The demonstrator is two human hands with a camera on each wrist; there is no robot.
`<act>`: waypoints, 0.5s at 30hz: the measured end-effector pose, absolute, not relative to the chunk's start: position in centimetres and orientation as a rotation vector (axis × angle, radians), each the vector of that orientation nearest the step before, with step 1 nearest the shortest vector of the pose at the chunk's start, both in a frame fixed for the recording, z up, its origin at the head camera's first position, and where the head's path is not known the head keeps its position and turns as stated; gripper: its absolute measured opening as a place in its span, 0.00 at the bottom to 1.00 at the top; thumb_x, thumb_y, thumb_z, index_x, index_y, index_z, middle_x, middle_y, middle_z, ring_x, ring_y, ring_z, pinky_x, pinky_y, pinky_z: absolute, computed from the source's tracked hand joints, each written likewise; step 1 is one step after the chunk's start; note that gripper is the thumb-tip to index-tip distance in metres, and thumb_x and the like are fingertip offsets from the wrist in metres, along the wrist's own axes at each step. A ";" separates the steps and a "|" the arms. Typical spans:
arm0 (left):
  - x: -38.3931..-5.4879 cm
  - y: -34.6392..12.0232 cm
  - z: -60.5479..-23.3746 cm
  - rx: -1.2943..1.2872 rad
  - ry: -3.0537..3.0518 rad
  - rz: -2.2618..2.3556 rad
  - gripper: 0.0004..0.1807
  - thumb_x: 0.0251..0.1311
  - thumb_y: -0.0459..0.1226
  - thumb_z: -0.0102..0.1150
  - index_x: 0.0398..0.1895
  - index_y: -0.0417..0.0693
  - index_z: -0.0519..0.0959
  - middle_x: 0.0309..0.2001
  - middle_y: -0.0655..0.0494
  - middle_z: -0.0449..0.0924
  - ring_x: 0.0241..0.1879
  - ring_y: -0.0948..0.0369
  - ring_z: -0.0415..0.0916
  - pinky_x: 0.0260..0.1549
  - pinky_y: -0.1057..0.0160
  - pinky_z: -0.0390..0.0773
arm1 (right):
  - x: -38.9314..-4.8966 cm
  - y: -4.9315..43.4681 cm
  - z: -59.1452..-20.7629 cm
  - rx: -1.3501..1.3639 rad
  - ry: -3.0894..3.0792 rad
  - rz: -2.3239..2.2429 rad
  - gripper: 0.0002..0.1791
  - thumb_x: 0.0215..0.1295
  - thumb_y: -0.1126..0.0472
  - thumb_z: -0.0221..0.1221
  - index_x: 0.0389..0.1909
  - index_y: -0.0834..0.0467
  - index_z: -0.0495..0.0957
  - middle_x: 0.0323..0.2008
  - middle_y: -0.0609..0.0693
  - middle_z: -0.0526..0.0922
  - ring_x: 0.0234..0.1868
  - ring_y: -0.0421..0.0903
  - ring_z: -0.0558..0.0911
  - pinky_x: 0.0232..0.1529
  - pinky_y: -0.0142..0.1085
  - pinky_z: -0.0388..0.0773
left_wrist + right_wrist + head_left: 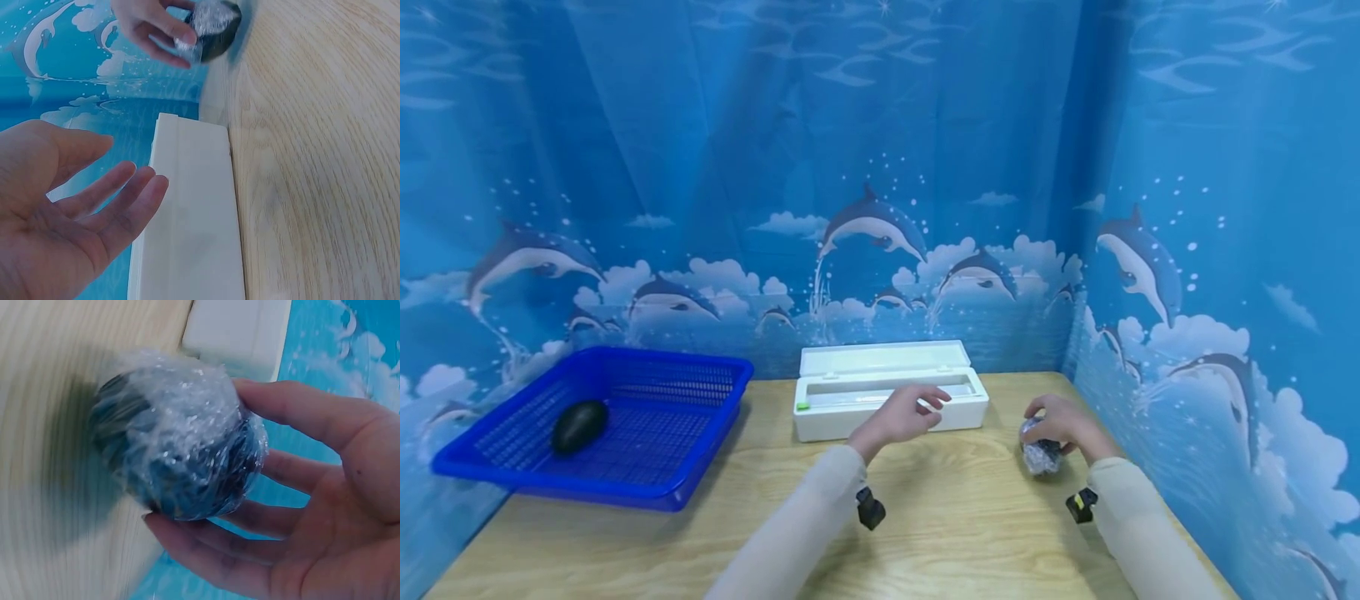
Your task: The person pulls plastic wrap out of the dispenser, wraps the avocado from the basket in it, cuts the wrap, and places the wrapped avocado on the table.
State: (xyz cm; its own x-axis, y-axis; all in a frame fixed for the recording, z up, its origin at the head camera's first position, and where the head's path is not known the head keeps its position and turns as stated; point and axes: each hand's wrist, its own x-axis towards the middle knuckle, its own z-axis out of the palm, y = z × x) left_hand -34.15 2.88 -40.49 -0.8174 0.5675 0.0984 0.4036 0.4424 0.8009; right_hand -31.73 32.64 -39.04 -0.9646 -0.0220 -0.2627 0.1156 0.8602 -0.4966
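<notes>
My right hand (1060,425) grips a dark rounded item wrapped in crinkled cling film (175,437), at the right side of the table. Thumb and fingers curl round its sides in the right wrist view, and the wrap bunches up on one face. My left hand (906,412) hovers by the front of a white cling film dispenser (887,421), its fingers loosely bent around nothing. The dispenser's lid (883,358) stands raised at the back, and a small green piece (802,406) sits at its left end.
A blue plastic basket (711,450) stands on the left of the wooden table (940,533), with a dark green avocado (580,426) lying in it. Dolphin-print curtains (760,167) rise behind the table and along its right side.
</notes>
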 end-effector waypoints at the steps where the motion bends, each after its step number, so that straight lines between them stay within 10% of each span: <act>1: -34.2 2.8 -40.5 0.852 2.507 1.315 0.19 0.71 0.31 0.58 0.63 0.42 0.79 0.59 0.40 0.83 0.54 0.47 0.84 0.48 0.55 0.88 | -31.7 33.2 -38.9 0.079 2.766 -0.772 0.28 0.62 0.58 0.68 0.60 0.67 0.75 0.55 0.70 0.77 0.48 0.59 0.82 0.36 0.51 0.87; 15: -34.4 2.1 -40.7 0.814 2.499 1.330 0.19 0.72 0.32 0.57 0.64 0.42 0.79 0.59 0.40 0.83 0.52 0.49 0.84 0.44 0.59 0.88 | -31.9 37.0 -38.9 0.142 2.661 -0.734 0.33 0.65 0.55 0.67 0.66 0.65 0.70 0.65 0.73 0.67 0.57 0.65 0.76 0.44 0.56 0.82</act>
